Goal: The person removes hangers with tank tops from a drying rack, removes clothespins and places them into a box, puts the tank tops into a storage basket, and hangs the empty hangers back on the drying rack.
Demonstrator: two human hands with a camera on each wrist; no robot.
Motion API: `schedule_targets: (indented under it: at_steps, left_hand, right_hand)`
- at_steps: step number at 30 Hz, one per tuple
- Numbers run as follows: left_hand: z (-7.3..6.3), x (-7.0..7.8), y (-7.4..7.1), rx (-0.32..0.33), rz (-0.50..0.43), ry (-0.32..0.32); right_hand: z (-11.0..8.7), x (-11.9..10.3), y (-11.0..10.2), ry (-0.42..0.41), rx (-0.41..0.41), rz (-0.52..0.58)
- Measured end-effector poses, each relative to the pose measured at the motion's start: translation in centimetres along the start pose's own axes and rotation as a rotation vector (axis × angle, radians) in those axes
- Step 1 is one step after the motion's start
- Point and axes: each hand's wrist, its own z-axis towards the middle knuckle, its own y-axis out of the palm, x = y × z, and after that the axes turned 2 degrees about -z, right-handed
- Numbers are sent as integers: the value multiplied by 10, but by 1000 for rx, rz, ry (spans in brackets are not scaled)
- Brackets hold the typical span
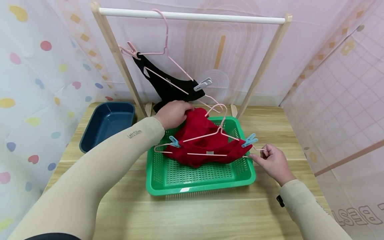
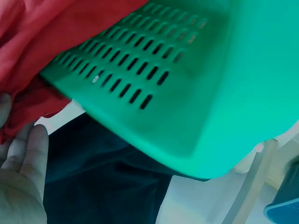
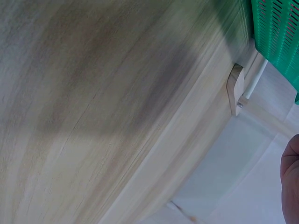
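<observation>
A red garment [image 1: 201,125] with thin straps lies in and over the green basket [image 1: 201,189]. It is clipped to a pink hanger [image 1: 221,128] by two blue clothespins [image 1: 174,142]. My left hand [image 1: 171,115] pinches the far part of the red cloth near the basket's back left corner; the left wrist view has the cloth [image 2: 28,102] between thumb and fingers. At the right, my right hand [image 1: 273,164] grips the hanger's end between thumb and fingers, just outside the basket. The right wrist view catches only an edge of that hand [image 3: 290,182].
Behind the basket, a black garment [image 1: 171,86] hangs on another pink hanger from the rack's white rod [image 1: 192,15]. A pink clothespin [image 1: 132,50] and a grey one [image 1: 202,84] hold it. A dark blue tray [image 1: 115,116] stands at the left on the wooden table [image 1: 210,216].
</observation>
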Motion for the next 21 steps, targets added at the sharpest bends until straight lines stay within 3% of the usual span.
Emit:
schedule_targets:
  at_steps: [6,14,21]
  left_hand:
    - [-6,7,-12,52,-67,42]
    - [-18,16,-27,6,-139,33]
    - [-26,22,-35,8,-179,40]
  right_hand:
    - [1,1,1,-4,13,-6]
    - [2,-1,1,3,14,8]
    - [2,0,1,-22,30,52]
